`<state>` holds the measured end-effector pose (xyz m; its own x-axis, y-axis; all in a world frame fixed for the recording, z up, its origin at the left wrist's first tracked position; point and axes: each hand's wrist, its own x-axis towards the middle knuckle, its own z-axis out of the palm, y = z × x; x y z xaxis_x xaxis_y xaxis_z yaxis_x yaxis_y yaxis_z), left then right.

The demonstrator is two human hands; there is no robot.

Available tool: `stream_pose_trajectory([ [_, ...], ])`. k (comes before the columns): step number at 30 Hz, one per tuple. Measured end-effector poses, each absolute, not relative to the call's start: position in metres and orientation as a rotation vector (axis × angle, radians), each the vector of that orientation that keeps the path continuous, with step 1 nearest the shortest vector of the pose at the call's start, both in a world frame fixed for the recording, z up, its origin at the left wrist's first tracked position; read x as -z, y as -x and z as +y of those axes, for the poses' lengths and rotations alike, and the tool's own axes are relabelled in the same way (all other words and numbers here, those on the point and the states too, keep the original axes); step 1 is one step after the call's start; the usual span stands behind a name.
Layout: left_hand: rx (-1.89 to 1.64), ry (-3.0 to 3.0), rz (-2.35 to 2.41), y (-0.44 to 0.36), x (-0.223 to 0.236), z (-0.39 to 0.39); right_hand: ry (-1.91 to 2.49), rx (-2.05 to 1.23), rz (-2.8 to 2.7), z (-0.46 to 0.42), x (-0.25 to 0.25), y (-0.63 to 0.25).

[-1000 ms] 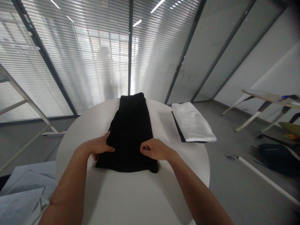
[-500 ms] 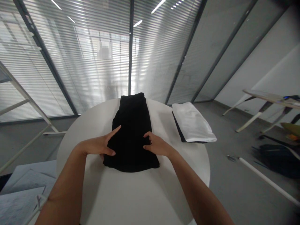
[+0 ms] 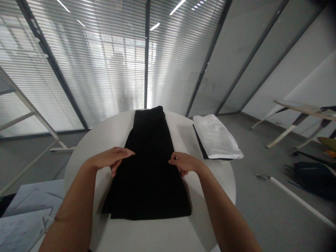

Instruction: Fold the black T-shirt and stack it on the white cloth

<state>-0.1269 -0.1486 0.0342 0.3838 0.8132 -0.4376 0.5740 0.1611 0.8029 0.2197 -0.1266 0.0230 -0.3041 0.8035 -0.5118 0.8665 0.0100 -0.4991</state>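
Black cloth garment (image 3: 147, 185), flat and soft, possibly trousers folded lengthwise though the type can't be confirmed, lies on the round white table (image 3: 210, 185), roughly centred with its long axis running near to far, straight out from the person. It widens toward the near edge and narrows to a folded band at the far end, close to the table's far rim. Left hand (image 3: 109, 159) and right hand (image 3: 183, 162) sit on opposite long edges, about midway along, with the near part of the cloth lying closer to the person than either hand. Neither hand is clearly nearer the garment: the left reaches over the left edge, and the right curls at the right edge. Both look loose rather than clenched, but whether either pinches cloth can't be told. Near left, beyond the table, are pale sheets of paper (image 3: 26, 224). To the far right on the table is a folded white cloth (image 3: 215, 136) with a dark layer (image 3: 201, 143) under it. Farther right on the floor are a black bag (image 3: 312, 178) and a white rod (image 3: 296, 199). Behind everything are glass partitions with slatted blinds (image 3: 78, 70).
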Motion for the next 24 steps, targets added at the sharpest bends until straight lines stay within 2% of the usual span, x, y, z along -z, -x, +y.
stream_pose_trajectory([
  [3, -0.434, -1.576, 1.913, 0.124, -0.012, -0.128, -2.159, 0.582, 2.322, -0.126, -0.018, -0.215],
  [5, -0.441, -1.648, 2.112, 0.121, 0.0, -0.117, -2.172, 0.52, 2.373, -0.124, -0.014, -0.212],
  [11, -0.367, -1.627, 1.895, 0.114, 0.002, -0.123, -1.846, 0.782, 2.588, -0.12, -0.01, -0.215],
  [15, -0.145, -1.505, 1.588, 0.118, -0.007, -0.133, -1.463, 1.281, 2.306, -0.118, -0.018, -0.226],
  [17, -0.156, -1.448, 1.621, 0.119, -0.007, -0.13, -1.481, 1.355, 2.247, -0.119, -0.021, -0.228],
  [19, -0.293, -1.408, 1.821, 0.115, -0.002, -0.122, -1.716, 1.164, 2.344, -0.119, -0.019, -0.228],
  [21, -0.396, -1.471, 2.045, 0.11, 0.004, -0.113, -1.965, 0.812, 2.439, -0.118, -0.013, -0.226],
  [24, -0.355, -1.713, 2.161, 0.104, 0.01, -0.108, -1.974, 0.583, 2.534, -0.115, -0.008, -0.226],
])
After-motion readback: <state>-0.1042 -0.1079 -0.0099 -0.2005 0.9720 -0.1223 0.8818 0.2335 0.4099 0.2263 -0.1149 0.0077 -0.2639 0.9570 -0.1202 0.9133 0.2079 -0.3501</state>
